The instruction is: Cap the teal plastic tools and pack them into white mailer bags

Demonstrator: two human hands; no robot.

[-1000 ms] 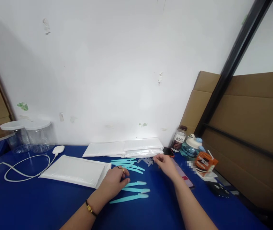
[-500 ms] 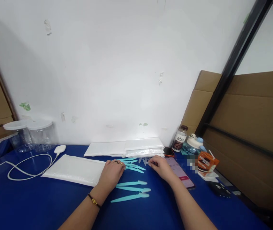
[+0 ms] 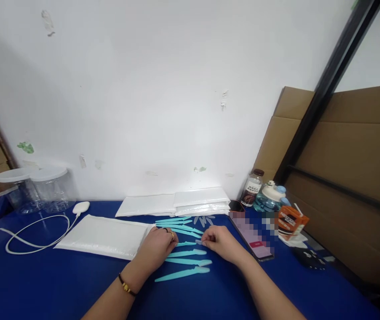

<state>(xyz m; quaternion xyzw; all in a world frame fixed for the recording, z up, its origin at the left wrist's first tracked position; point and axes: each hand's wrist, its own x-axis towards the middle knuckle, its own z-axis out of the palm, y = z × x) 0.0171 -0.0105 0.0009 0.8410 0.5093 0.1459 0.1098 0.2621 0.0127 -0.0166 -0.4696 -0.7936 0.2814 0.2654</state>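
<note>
My left hand [image 3: 158, 245] is closed on the handle of a teal eyebrow razor [image 3: 187, 243], whose blade end points right. My right hand [image 3: 221, 242] pinches a small clear blade cap [image 3: 198, 242] close to that blade end; I cannot tell whether the two touch. Below, several razors, among them the nearest one [image 3: 183, 274], lie spaced apart with their heads to the right. Above my left hand more razors [image 3: 178, 225] lie fanned and overlapping. Loose clear caps [image 3: 204, 220] form a small pile beyond my right hand.
A white padded mailer [image 3: 103, 235] lies left, with stacked mailers [image 3: 201, 200] against the wall. On the right are a phone [image 3: 254, 240], a brown-capped bottle [image 3: 252, 189], a blue jug [image 3: 268, 202] and an orange drink carton [image 3: 290, 221]. Clear jars [image 3: 51, 191] and a white cable [image 3: 36, 218] stand left.
My right hand has come back from the cap pile with a clear cap, toward my left hand. My left hand has drawn a razor out of the fanned group, slightly nearer me.
</note>
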